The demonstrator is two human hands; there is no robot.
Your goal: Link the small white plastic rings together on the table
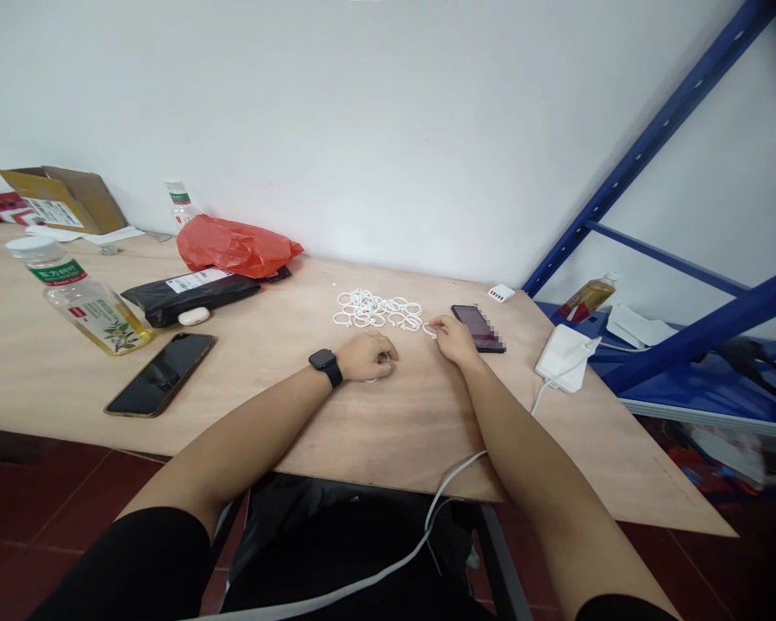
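Observation:
Several thin white plastic rings (378, 308) with small knobs lie in a loose pile on the wooden table, just beyond my hands. My right hand (453, 338) pinches one white ring (429, 330) between thumb and fingertips at the pile's right edge. Nearer to me, my left hand (366, 356) has its fingers curled, with a black watch (325, 366) on the wrist. Bits of a white ring (372, 379) show under that hand and by its fingertips; most of this ring is hidden.
A dark phone (479, 329) lies right of my right hand, another phone (161, 375) at left. Further left stand a drink bottle (90, 302), black parcel (194, 293) and red bag (233, 246). A white adapter (562, 358) trails a cable beside the blue rack (647, 129).

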